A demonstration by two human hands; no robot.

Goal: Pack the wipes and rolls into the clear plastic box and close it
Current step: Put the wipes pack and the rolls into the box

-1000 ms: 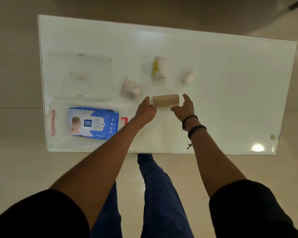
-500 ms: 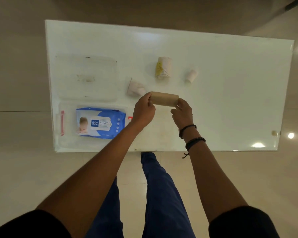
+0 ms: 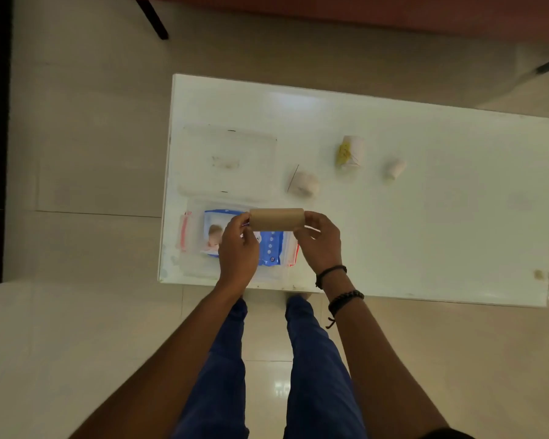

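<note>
A brown cardboard roll is held level between both hands above the clear plastic box. My left hand grips its left end and my right hand grips its right end. The box sits at the table's near left corner with red clips on its short sides. Inside it lies a blue pack of wipes, partly hidden by my hands. The clear lid lies flat just behind the box. Three pale rolls rest on the table: one near the lid, one with a yellow label, and a small one.
The white table stands on a beige tiled floor. My legs in blue trousers are at its near edge. Dark chair legs show at the far left and far right.
Both hands closed on the brown roll, lifted it off the table and carried it left over the box. The camera view shifted, so the table now appears further right.
</note>
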